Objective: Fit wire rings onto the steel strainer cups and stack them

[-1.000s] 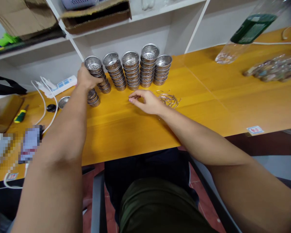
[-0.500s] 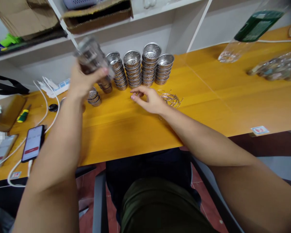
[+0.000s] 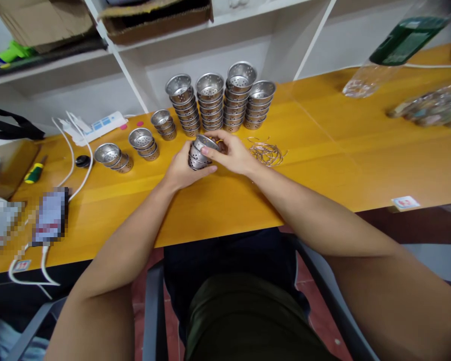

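Observation:
A short stack of perforated metal cups (image 3: 198, 156) is held just above the desk, or resting on it; I cannot tell which. My left hand (image 3: 181, 169) wraps round the stack from the left, its thumb along the near side. From the right, my right hand (image 3: 233, 153) grips the upper cup's rim with thumb and fingers. Behind the hands stand several tall stacks of like cups (image 3: 210, 103). Three shorter stacks (image 3: 145, 144) stand to the left, the leftmost leaning. A tangle of thin metal wire pieces (image 3: 267, 153) lies beside my right wrist.
On the left are a charging phone (image 3: 50, 215), white cables, a power strip (image 3: 105, 125), a black cap (image 3: 82, 161) and a screwdriver (image 3: 35, 171). To the right lie a plastic bottle (image 3: 394, 47) and a clear bag of items (image 3: 432, 106). Shelves rise behind the desk.
My left hand has come down and right from the upper left, carrying the metal cups to the middle. My right hand, earlier with nothing in it, now grips the upper cup.

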Action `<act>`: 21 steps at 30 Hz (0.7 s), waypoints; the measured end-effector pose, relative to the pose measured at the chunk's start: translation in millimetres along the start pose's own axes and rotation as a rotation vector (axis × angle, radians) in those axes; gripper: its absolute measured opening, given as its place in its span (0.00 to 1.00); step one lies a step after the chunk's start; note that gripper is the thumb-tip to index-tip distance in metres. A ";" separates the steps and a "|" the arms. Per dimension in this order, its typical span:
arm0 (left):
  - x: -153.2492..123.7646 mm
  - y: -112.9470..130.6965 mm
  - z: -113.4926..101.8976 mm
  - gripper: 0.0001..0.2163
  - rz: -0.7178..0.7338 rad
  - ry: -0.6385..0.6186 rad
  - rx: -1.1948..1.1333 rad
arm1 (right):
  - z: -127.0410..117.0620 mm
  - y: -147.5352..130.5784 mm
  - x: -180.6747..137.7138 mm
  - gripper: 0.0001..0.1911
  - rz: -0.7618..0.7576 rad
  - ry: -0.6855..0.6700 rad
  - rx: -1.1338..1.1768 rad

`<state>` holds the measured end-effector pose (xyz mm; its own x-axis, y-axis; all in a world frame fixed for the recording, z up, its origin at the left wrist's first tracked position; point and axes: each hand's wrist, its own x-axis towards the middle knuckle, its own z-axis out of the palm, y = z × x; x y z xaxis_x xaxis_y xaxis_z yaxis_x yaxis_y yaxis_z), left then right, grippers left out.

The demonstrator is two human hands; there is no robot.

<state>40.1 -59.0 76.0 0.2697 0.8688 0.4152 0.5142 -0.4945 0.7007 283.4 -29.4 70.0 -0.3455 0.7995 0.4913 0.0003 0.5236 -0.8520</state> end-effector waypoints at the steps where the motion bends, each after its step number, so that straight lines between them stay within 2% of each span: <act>1: -0.9 2.2 -0.5 0.40 0.005 0.001 0.024 | -1.2 -1.1 0.3 0.54 -0.003 -0.012 0.012; 4: -2.1 4.9 -3.2 0.37 0.029 -0.037 0.036 | -6.5 -3.4 0.6 0.53 0.009 -0.063 0.034; 9: -2.3 6.9 -7.0 0.42 0.078 -0.072 -0.029 | -14.6 -8.0 0.2 0.51 -0.032 -0.088 0.011; 12: -3.2 7.6 -7.4 0.42 0.062 -0.116 -0.108 | -16.9 -11.6 -0.3 0.52 -0.029 -0.121 0.016; 17: -4.1 4.6 -9.4 0.42 0.066 -0.107 -0.060 | -20.0 -11.7 -2.4 0.52 -0.019 -0.200 0.005; 21: -6.4 4.7 -10.8 0.42 -0.035 -0.214 -0.184 | -26.8 -14.0 -3.0 0.51 -0.059 -0.234 -0.017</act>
<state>32.0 -67.1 82.9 0.4304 0.8613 0.2701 0.3749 -0.4428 0.8145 309.6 -31.3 85.3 -0.5538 0.6785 0.4827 -0.0113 0.5736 -0.8191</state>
